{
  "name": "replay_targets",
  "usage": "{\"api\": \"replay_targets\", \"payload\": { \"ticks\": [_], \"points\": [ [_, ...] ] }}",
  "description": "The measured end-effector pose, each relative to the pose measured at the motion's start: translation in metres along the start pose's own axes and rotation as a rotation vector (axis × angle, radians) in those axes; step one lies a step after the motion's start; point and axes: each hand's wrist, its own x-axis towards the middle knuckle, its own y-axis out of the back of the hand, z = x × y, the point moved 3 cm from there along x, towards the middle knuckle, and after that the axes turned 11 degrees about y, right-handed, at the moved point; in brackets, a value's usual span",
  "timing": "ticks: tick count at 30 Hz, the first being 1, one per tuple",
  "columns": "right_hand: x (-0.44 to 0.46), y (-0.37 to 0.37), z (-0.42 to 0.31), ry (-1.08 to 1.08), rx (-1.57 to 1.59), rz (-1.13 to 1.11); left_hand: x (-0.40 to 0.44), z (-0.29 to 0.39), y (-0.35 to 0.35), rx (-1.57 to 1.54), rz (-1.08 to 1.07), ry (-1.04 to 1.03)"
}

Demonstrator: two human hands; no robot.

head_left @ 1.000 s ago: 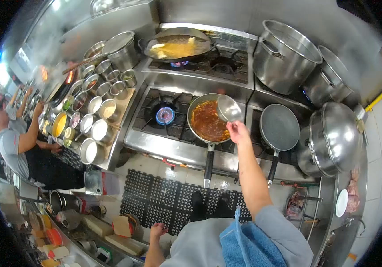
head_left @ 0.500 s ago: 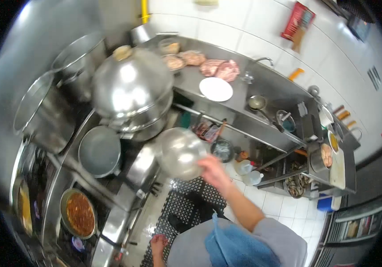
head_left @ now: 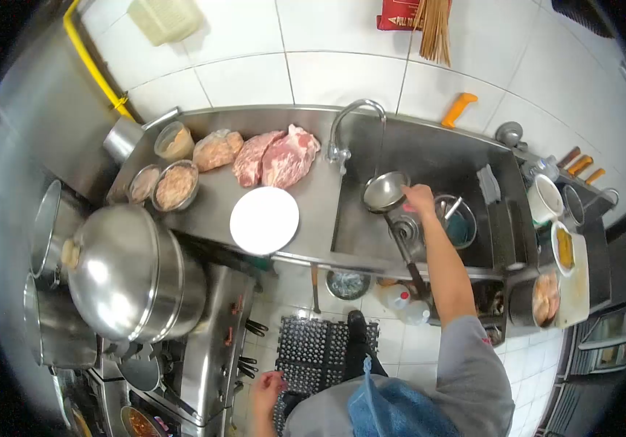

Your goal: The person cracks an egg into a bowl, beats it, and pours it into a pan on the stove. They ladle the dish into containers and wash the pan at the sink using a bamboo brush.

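My right hand (head_left: pixel 420 198) grips the rim of a metal bowl (head_left: pixel 386 191) inside the steel sink (head_left: pixel 356 226). The bowl lies under the curved faucet (head_left: pixel 360 109), where a thin stream seems to fall. A long dark-handled utensil (head_left: pixel 406 258) leans across the sink just below the bowl. Right of my hand is a pot (head_left: pixel 461 227) with greenish liquid and a light handle in it. My left hand (head_left: pixel 269 386) hangs low by my body with curled fingers, over the floor near the stove, and nothing shows in it.
Raw meat (head_left: pixel 287 156), bowls of minced meat (head_left: pixel 176 186) and a white plate (head_left: pixel 264 221) lie on the left counter. A large domed steamer (head_left: pixel 116 273) and a pan of red sauce (head_left: pixel 138 422) are at lower left. Plastic bottles (head_left: pixel 413 313) stand below the sink.
The view has turned right from the stove to the sink. My right hand has carried the bowl from over the sauce pan into the sink. My left hand stays low.
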Motion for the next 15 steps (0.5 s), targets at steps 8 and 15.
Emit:
{"api": "replay_targets", "payload": {
  "ticks": [8, 15],
  "points": [
    [0.125, -0.090, -0.049, 0.055, 0.142, -0.377, 0.028, 0.214, -0.203, 0.323, -0.251, -0.324],
    [0.006, 0.030, -0.041, 0.357, -0.351, -0.306, 0.119, 0.392, -0.414, 0.142, -0.603, -0.480]
  ]
}}
